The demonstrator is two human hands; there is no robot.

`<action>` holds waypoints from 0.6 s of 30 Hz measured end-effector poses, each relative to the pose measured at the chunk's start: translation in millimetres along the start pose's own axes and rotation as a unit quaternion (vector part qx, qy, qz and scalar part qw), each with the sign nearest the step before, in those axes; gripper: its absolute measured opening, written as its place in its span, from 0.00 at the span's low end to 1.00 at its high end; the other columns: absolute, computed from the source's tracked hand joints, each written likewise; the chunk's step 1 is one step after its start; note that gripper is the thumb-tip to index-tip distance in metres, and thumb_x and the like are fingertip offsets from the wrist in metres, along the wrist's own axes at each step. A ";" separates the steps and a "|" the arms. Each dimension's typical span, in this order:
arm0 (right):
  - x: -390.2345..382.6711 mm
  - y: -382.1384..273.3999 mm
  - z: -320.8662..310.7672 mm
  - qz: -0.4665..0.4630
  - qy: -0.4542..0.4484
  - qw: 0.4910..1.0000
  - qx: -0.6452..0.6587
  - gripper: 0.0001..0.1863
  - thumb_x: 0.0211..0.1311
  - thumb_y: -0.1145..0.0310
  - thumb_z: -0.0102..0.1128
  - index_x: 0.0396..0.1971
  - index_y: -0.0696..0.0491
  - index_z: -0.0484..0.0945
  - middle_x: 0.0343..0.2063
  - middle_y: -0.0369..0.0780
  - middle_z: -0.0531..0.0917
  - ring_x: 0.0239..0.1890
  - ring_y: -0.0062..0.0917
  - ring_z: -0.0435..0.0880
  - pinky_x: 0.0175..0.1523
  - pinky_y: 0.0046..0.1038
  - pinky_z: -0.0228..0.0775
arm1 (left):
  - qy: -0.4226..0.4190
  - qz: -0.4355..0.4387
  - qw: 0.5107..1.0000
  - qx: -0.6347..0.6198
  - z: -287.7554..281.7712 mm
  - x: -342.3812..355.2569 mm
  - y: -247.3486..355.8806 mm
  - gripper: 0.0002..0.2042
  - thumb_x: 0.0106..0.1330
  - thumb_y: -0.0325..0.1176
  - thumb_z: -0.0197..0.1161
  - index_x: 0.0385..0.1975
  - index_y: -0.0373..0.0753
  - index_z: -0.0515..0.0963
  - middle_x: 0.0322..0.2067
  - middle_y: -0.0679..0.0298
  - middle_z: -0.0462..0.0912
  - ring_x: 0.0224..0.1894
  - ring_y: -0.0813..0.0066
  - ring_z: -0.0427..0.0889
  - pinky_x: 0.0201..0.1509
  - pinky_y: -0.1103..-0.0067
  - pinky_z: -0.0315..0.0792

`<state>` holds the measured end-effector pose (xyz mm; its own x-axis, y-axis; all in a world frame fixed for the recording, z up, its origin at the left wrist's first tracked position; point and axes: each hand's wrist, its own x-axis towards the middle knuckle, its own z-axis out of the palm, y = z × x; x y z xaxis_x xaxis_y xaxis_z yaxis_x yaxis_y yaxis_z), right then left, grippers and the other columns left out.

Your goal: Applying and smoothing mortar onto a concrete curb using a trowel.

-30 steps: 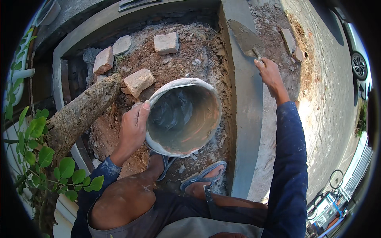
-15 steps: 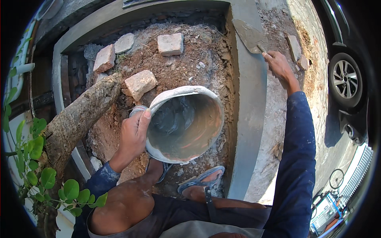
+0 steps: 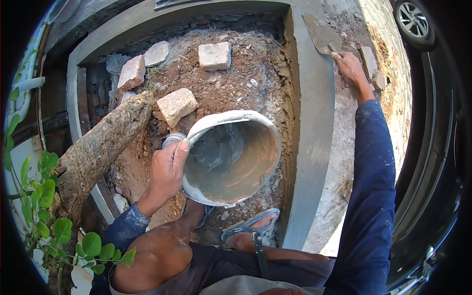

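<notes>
My left hand (image 3: 167, 169) is closed on the rim of a round bucket (image 3: 236, 117), thumb over the lip. The bucket leans so that its mouth faces me, and wet grey mortar (image 3: 231, 162) coats the inside. Farther off, on the right, my right hand (image 3: 352, 70) is wrapped around the handle of a trowel (image 3: 320, 33). The trowel's blade, smeared with mortar, lies flat over the smooth grey top of a low wall (image 3: 312, 132) at its far end.
Rough bricks (image 3: 215, 56) lie on soil inside the wall. A thick tree trunk (image 3: 101, 147) slants in at left, with leafy twigs (image 3: 61, 230) below. A can-like object (image 3: 173, 139) is partly hidden behind the bucket. A dark car (image 3: 432, 128) is at far right.
My right hand and the trowel have moved slightly farther away along the wall top. The car has travelled toward the far side. My left hand still grips the bucket.
</notes>
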<state>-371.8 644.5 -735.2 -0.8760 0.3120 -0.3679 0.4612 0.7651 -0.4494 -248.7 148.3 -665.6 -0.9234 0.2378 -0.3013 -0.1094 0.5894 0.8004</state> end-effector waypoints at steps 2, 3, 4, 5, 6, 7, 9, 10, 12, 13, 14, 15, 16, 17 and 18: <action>8.8 -3.5 -2.8 -0.042 0.009 0.999 -0.032 0.24 0.70 0.52 0.51 0.26 0.59 0.73 0.17 0.39 0.74 0.16 0.26 0.72 0.21 0.31 0.64 | -0.001 -0.003 1.000 0.005 -1.8 0.2 1.6 0.23 0.77 0.44 0.50 0.23 0.31 0.70 0.16 0.60 0.60 0.19 0.74 0.60 0.23 0.71 0.59; 9.5 -5.9 -1.1 -0.043 0.008 0.999 -0.030 0.24 0.70 0.52 0.51 0.26 0.59 0.73 0.17 0.39 0.74 0.16 0.26 0.72 0.21 0.31 0.64 | -0.005 -0.009 1.000 0.003 -2.9 0.1 2.1 0.23 0.77 0.44 0.50 0.23 0.31 0.70 0.16 0.60 0.60 0.19 0.74 0.60 0.23 0.71 0.59; 9.7 -8.1 0.4 -0.026 -0.025 0.999 0.002 0.24 0.70 0.51 0.50 0.26 0.59 0.73 0.17 0.40 0.74 0.16 0.27 0.73 0.21 0.31 0.64 | -0.008 -0.015 1.000 0.002 -3.7 -0.1 2.3 0.23 0.77 0.44 0.50 0.23 0.31 0.70 0.16 0.60 0.60 0.19 0.75 0.60 0.23 0.71 0.59; 7.8 -12.0 0.1 -0.006 -0.056 0.998 0.032 0.24 0.70 0.51 0.50 0.26 0.59 0.73 0.17 0.40 0.75 0.16 0.27 0.73 0.21 0.32 0.64 | -0.008 -0.015 1.000 0.001 -3.4 -0.1 2.0 0.23 0.77 0.44 0.50 0.23 0.31 0.70 0.16 0.60 0.60 0.19 0.75 0.60 0.23 0.71 0.59; 8.6 -13.0 0.9 -0.006 -0.056 0.998 0.031 0.24 0.70 0.51 0.50 0.26 0.59 0.73 0.17 0.40 0.75 0.16 0.27 0.73 0.21 0.32 0.64 | -0.008 -0.017 1.000 -0.001 -3.1 -0.2 1.8 0.23 0.77 0.45 0.50 0.23 0.31 0.70 0.16 0.60 0.60 0.19 0.74 0.60 0.23 0.71 0.59; 9.9 -14.1 2.1 0.006 -0.039 0.998 0.050 0.23 0.70 0.53 0.51 0.25 0.60 0.73 0.17 0.39 0.73 0.16 0.25 0.71 0.21 0.31 0.61 | -0.008 -0.018 1.000 -0.004 -2.8 -0.2 1.6 0.23 0.77 0.45 0.50 0.23 0.31 0.70 0.15 0.60 0.60 0.19 0.74 0.60 0.23 0.71 0.59; 14.3 -14.7 3.1 0.018 -0.022 0.997 0.070 0.22 0.69 0.55 0.52 0.25 0.60 0.74 0.16 0.37 0.71 0.16 0.23 0.69 0.22 0.31 0.58 | -0.010 -0.016 1.000 -0.004 -2.2 0.5 1.4 0.23 0.77 0.45 0.50 0.23 0.31 0.70 0.15 0.60 0.60 0.19 0.74 0.60 0.23 0.71 0.59; 17.1 -14.8 1.2 0.031 -0.006 0.997 0.072 0.21 0.69 0.55 0.52 0.25 0.60 0.74 0.16 0.37 0.71 0.16 0.23 0.69 0.22 0.31 0.58 | -0.012 -0.014 1.000 -0.005 -1.9 0.8 1.3 0.24 0.77 0.45 0.50 0.23 0.31 0.70 0.15 0.60 0.60 0.19 0.73 0.60 0.23 0.70 0.59; 19.3 -18.7 -0.9 0.025 0.001 0.996 0.083 0.21 0.69 0.55 0.53 0.26 0.59 0.73 0.16 0.37 0.71 0.15 0.23 0.69 0.21 0.31 0.59 | -0.009 -0.016 1.000 -0.003 -2.8 0.0 1.9 0.24 0.77 0.45 0.50 0.23 0.31 0.70 0.15 0.60 0.59 0.18 0.73 0.59 0.23 0.70 0.58; 20.7 -21.1 1.1 0.024 0.000 0.996 0.084 0.21 0.69 0.55 0.53 0.26 0.59 0.73 0.16 0.37 0.71 0.15 0.23 0.69 0.21 0.31 0.59 | -0.007 -0.017 1.000 -0.002 -3.5 -0.3 2.0 0.24 0.77 0.45 0.50 0.23 0.31 0.70 0.15 0.60 0.59 0.18 0.73 0.59 0.23 0.71 0.58; 22.1 -22.9 2.6 0.011 -0.021 0.996 0.081 0.21 0.69 0.55 0.53 0.25 0.60 0.73 0.15 0.37 0.70 0.15 0.23 0.69 0.20 0.31 0.60 | -0.007 -0.017 1.000 -0.002 -3.6 -0.3 2.2 0.24 0.77 0.45 0.50 0.23 0.31 0.70 0.15 0.60 0.59 0.18 0.73 0.59 0.23 0.71 0.58; 23.6 -24.3 3.5 -0.002 -0.042 0.996 0.078 0.21 0.69 0.56 0.53 0.25 0.60 0.73 0.15 0.37 0.70 0.14 0.24 0.69 0.20 0.32 0.60 | -0.013 -0.023 1.000 -0.001 -4.4 -0.3 2.3 0.23 0.77 0.45 0.50 0.23 0.31 0.70 0.15 0.60 0.59 0.18 0.73 0.59 0.23 0.71 0.58; 27.2 -23.5 4.8 -0.002 -0.043 0.996 0.078 0.21 0.69 0.56 0.53 0.25 0.60 0.73 0.15 0.37 0.70 0.14 0.24 0.69 0.20 0.32 0.60 | -0.019 -0.030 0.999 0.001 -4.6 -0.3 2.4 0.23 0.77 0.44 0.50 0.23 0.31 0.70 0.15 0.60 0.59 0.18 0.74 0.59 0.23 0.71 0.58; 32.9 -20.8 5.7 -0.008 -0.037 0.997 0.068 0.23 0.70 0.53 0.52 0.24 0.60 0.73 0.14 0.38 0.72 0.14 0.25 0.71 0.20 0.31 0.62 | -0.020 -0.028 0.999 0.001 -4.5 0.1 2.6 0.23 0.77 0.44 0.50 0.23 0.31 0.70 0.15 0.60 0.59 0.18 0.74 0.59 0.23 0.71 0.58; 38.4 -17.9 5.1 -0.014 -0.031 0.998 0.058 0.26 0.70 0.50 0.50 0.23 0.59 0.72 0.14 0.40 0.74 0.14 0.25 0.74 0.20 0.30 0.64 | -0.023 -0.033 0.999 -0.006 -4.2 0.4 2.9 0.23 0.77 0.44 0.50 0.23 0.31 0.70 0.15 0.60 0.59 0.18 0.74 0.59 0.23 0.71 0.58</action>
<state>-413.0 639.9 -745.5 -0.8799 0.2537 -0.4018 0.4533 0.7019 -0.5495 -251.0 146.9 -661.2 -0.8960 0.2336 -0.3776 -0.1749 0.5959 0.7838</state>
